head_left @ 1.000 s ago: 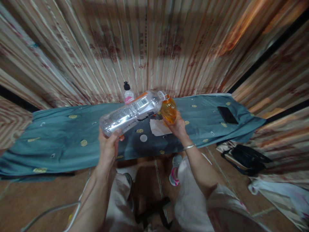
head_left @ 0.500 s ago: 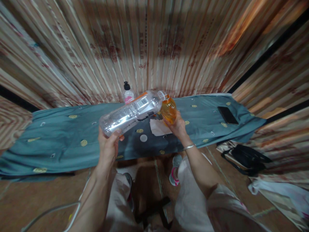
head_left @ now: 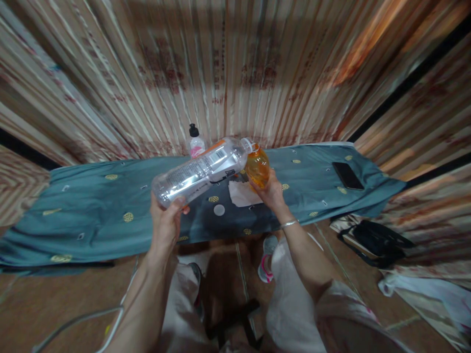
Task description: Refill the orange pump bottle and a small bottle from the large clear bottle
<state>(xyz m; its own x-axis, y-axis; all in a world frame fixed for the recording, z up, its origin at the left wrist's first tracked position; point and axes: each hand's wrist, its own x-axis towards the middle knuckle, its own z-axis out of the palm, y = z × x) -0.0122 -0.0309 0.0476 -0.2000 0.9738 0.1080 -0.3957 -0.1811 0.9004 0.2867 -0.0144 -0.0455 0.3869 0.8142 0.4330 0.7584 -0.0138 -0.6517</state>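
Clear bottle (head_left: 200,171), orange bottle (head_left: 257,167), teal cloth (head_left: 91,211) dotted with what look like gold medallions

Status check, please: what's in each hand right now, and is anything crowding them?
Left hand grips clear bottle, tipped, mouth at orange bottle. Right hand holds orange bottle. White cap, paper lie beneath.

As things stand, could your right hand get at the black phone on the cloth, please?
Probably not yet: the right hand is wrapped around the orange bottle, so it is busy. The phone lies uncovered farther right on the cloth, with nothing between.

No legible text anywhere
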